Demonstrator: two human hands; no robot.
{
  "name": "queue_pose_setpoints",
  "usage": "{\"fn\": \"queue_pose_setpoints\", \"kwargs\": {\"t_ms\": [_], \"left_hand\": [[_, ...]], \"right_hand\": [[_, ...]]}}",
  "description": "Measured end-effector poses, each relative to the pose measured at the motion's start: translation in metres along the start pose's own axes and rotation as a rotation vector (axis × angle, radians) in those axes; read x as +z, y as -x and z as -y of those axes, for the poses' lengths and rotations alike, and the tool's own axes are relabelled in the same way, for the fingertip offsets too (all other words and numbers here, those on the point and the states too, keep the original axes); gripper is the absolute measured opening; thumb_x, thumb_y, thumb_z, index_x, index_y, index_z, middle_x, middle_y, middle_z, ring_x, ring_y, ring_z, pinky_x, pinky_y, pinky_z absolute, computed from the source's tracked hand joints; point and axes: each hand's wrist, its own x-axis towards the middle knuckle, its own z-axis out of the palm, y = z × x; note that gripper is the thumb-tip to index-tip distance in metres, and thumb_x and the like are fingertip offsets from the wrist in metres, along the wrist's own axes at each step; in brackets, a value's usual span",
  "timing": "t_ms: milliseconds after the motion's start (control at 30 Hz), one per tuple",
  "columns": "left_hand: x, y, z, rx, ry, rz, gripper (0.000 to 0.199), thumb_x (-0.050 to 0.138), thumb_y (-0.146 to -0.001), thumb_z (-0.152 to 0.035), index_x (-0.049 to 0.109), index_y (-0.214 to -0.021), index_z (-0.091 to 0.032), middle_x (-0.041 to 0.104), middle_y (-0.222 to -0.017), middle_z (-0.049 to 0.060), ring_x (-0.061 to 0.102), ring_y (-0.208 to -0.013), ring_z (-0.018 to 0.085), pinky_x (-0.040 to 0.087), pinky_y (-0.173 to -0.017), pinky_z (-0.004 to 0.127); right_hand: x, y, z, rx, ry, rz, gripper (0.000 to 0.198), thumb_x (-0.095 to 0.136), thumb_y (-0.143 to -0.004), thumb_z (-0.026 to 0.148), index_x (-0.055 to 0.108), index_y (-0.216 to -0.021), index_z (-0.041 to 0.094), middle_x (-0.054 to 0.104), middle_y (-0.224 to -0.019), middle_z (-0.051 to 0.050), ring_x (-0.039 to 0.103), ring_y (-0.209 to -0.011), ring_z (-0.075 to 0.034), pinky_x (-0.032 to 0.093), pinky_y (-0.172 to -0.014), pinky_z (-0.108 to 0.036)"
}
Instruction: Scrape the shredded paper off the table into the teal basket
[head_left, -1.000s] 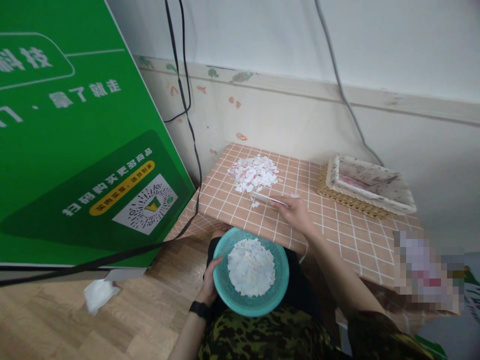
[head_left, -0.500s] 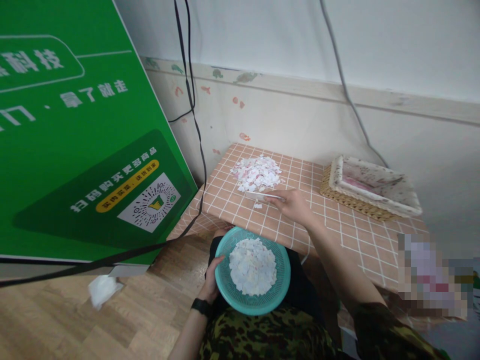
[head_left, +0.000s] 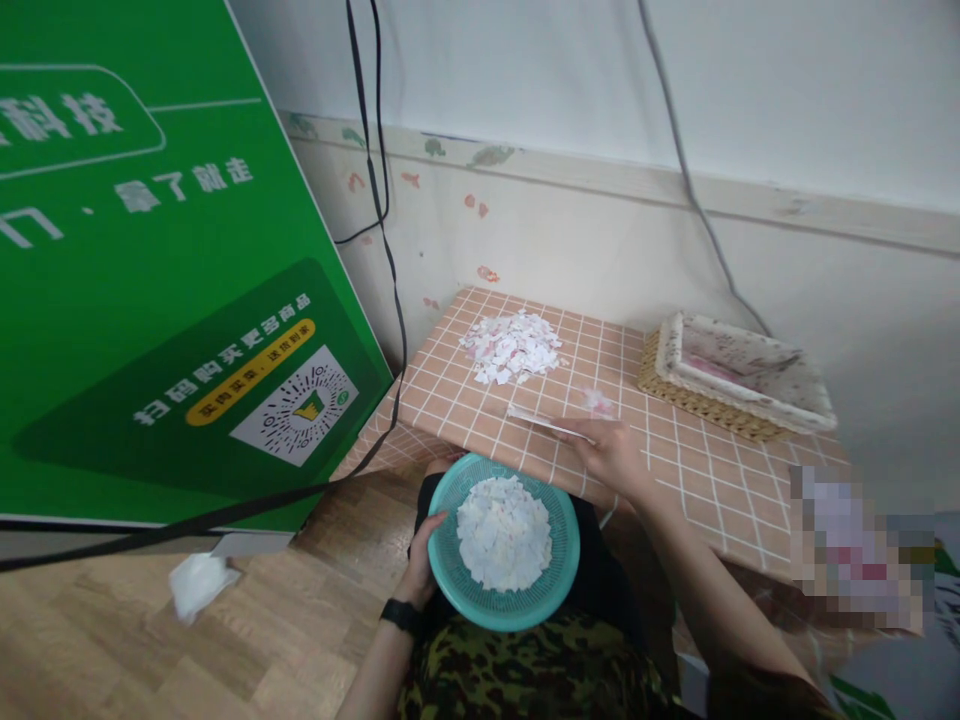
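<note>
On my lap rests a teal plastic colander (head_left: 442, 585) with a heap of white paper scraps (head_left: 504, 535) in it. My left hand (head_left: 427, 550) grips the colander's left rim, thumb over the edge. Above the table's front edge, my right hand (head_left: 606, 455) pinches a thin, flat, white strip (head_left: 547, 420) that points left; its exact kind is unclear. Beyond the strip lies a loose pile of white and pinkish paper scraps (head_left: 514, 345) on the tabletop. A blurry pink-and-white patch (head_left: 598, 402) shows just behind my right hand.
A checked brown cloth covers the table (head_left: 450, 400) against the wall. A cloth-lined wicker basket (head_left: 735, 385) stands at its right. Black cables (head_left: 394, 290) hang on the left before a green sign panel (head_left: 187, 250). A white plastic bag (head_left: 201, 585) lies on the wooden floor.
My right hand has moved right and toward me with the white strip, away from the pile. The pink-and-white patch now shows behind it. My left hand stays on the colander.
</note>
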Motion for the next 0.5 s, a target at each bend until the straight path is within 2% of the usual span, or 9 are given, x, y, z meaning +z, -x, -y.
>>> {"fn": "queue_pose_setpoints", "kwargs": {"t_ms": [167,267,500], "left_hand": [[0.001,0.001,-0.001,-0.002,0.004,0.007,0.031,0.069,-0.063,-0.037,0.070,-0.081,-0.012,0.072,-0.073,0.008,0.065,-0.064,0.025,0.049,-0.071,0.041],[0.003,0.002,-0.001,0.004,0.007,0.008,0.030,0.069,-0.063,-0.036,0.070,-0.081,-0.011,0.073,-0.074,0.008,0.065,-0.065,0.025,0.049,-0.072,0.041],[0.005,0.006,-0.003,-0.019,0.019,0.028,0.028,0.068,-0.065,-0.035,0.070,-0.080,-0.011,0.073,-0.073,0.008,0.066,-0.065,0.025,0.049,-0.072,0.041]], "right_hand": [[-0.011,0.004,-0.001,0.133,0.002,-0.149,0.025,0.053,-0.085,0.035,0.072,-0.094,0.022,0.072,-0.090,-0.004,0.068,-0.077,-0.021,0.053,-0.069,-0.032],[-0.010,0.001,0.003,0.159,0.058,-0.212,0.027,0.053,-0.085,0.038,0.072,-0.092,0.021,0.073,-0.086,-0.005,0.068,-0.071,-0.020,0.051,-0.064,-0.030],[-0.006,0.013,0.018,0.168,0.038,-0.171,0.025,0.053,-0.084,0.037,0.073,-0.088,0.021,0.073,-0.083,-0.004,0.066,-0.068,-0.019,0.049,-0.061,-0.028]]}}
